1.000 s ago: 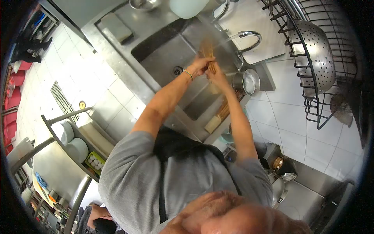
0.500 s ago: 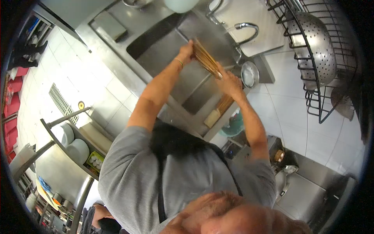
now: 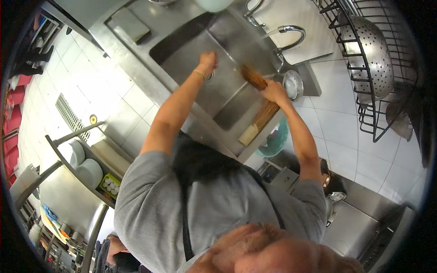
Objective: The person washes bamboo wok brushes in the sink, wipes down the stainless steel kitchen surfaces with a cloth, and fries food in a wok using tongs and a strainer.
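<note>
My right hand is closed round one end of a dark, wet bundle of thin wooden strips, which slants over the steel sink. My left hand, with a yellow band at the wrist, is held over the sink's left part, apart from the bundle. Its fingers are curled in and nothing shows in them. A second bundle of strips lies along the near right rim, with a pale block at its lower end. Water runs from the curved tap.
A metal bowl sits at the sink's right corner. Beyond it are a wire rack and a metal colander. A green basin stands below the rim. Another person's legs show at the far left.
My left hand has let go of the strips and moved left, away from them. My right hand still holds the bundle and has moved right, towards the bowl, since the earliest frame.
</note>
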The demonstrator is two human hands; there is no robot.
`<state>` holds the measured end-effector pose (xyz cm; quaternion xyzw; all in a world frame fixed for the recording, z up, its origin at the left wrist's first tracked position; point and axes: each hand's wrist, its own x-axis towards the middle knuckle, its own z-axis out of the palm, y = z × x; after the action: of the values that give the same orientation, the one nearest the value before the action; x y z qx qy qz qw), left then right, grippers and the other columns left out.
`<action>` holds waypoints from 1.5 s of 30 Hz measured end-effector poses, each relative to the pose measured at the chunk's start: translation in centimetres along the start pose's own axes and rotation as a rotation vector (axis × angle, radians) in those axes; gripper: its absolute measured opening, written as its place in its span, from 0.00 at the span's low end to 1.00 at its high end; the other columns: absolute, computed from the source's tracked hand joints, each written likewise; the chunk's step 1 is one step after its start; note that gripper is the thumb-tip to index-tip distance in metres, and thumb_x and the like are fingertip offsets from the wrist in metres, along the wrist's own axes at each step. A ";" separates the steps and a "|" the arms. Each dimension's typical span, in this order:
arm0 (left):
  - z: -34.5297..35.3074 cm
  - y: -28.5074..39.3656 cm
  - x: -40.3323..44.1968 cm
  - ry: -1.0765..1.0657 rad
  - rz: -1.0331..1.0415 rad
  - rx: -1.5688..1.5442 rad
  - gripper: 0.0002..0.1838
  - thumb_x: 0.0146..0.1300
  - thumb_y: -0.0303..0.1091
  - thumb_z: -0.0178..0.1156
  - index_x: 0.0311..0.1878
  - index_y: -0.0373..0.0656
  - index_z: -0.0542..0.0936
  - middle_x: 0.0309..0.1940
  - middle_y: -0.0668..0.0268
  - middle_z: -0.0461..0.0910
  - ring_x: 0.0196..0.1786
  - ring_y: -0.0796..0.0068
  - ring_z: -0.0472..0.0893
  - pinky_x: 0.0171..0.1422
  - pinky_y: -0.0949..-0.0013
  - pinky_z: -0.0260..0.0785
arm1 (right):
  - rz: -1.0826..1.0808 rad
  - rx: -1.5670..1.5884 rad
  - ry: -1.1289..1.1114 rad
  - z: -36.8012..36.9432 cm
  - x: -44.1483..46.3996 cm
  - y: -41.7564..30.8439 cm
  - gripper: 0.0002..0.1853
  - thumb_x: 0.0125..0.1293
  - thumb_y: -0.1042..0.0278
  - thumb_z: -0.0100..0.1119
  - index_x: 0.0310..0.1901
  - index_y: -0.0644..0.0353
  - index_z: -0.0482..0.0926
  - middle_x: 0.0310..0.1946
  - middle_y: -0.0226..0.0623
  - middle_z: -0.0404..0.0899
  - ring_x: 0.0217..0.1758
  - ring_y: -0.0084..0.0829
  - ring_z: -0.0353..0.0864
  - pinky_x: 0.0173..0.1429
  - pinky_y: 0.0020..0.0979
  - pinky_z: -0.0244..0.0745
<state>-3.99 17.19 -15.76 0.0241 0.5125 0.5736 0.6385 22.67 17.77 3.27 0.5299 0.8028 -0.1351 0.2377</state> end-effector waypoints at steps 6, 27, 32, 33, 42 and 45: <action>6.8 0.6 -8.8 -0.183 -0.271 -0.085 0.22 0.70 0.42 0.57 0.62 0.40 0.72 0.50 0.60 0.73 0.51 0.58 0.77 0.63 0.48 0.72 | -0.246 0.686 0.204 0.2 5.1 -3.7 0.49 0.46 0.68 0.73 0.71 0.63 0.59 0.47 0.48 0.81 0.45 0.42 0.84 0.53 0.39 0.77; 5.3 -4.5 -6.1 -0.455 0.003 -0.209 0.21 0.66 0.34 0.63 0.56 0.31 0.72 0.50 0.52 0.79 0.48 0.64 0.83 0.51 0.58 0.79 | -0.249 0.699 0.502 5.1 5.5 -6.2 0.26 0.58 0.70 0.65 0.55 0.65 0.64 0.47 0.59 0.74 0.52 0.56 0.78 0.51 0.46 0.75; 6.8 -2.1 -7.0 -0.293 -0.079 -0.205 0.20 0.65 0.36 0.63 0.54 0.33 0.73 0.46 0.59 0.79 0.45 0.66 0.80 0.46 0.62 0.76 | -0.366 0.428 0.636 5.3 5.2 -7.0 0.27 0.57 0.73 0.66 0.56 0.63 0.64 0.48 0.58 0.72 0.50 0.61 0.76 0.49 0.51 0.75; 6.9 -1.6 -7.0 -0.257 -0.114 -0.171 0.21 0.65 0.35 0.64 0.55 0.33 0.72 0.46 0.61 0.78 0.44 0.66 0.79 0.45 0.63 0.75 | -0.354 0.408 0.618 4.9 4.9 -7.2 0.28 0.56 0.73 0.66 0.56 0.62 0.63 0.48 0.58 0.72 0.49 0.62 0.76 0.48 0.52 0.75; 9.1 -0.8 -8.5 -0.113 -0.059 -0.269 0.19 0.62 0.40 0.62 0.46 0.31 0.77 0.39 0.58 0.79 0.41 0.63 0.80 0.45 0.59 0.74 | -0.287 0.296 0.577 4.3 3.2 -7.2 0.28 0.59 0.67 0.67 0.56 0.63 0.63 0.45 0.56 0.72 0.47 0.58 0.78 0.47 0.51 0.77; 8.8 -1.7 -6.4 -0.239 -0.064 -0.271 0.18 0.62 0.39 0.63 0.47 0.33 0.77 0.39 0.58 0.79 0.42 0.63 0.79 0.46 0.58 0.74 | -0.285 0.281 0.608 4.2 2.9 -7.1 0.28 0.59 0.66 0.68 0.56 0.63 0.63 0.45 0.56 0.72 0.46 0.57 0.78 0.46 0.51 0.77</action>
<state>4.35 16.70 -8.63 -0.0105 0.3513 0.6101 0.7101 16.25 15.24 -2.07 0.4560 0.8762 -0.1123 -0.1084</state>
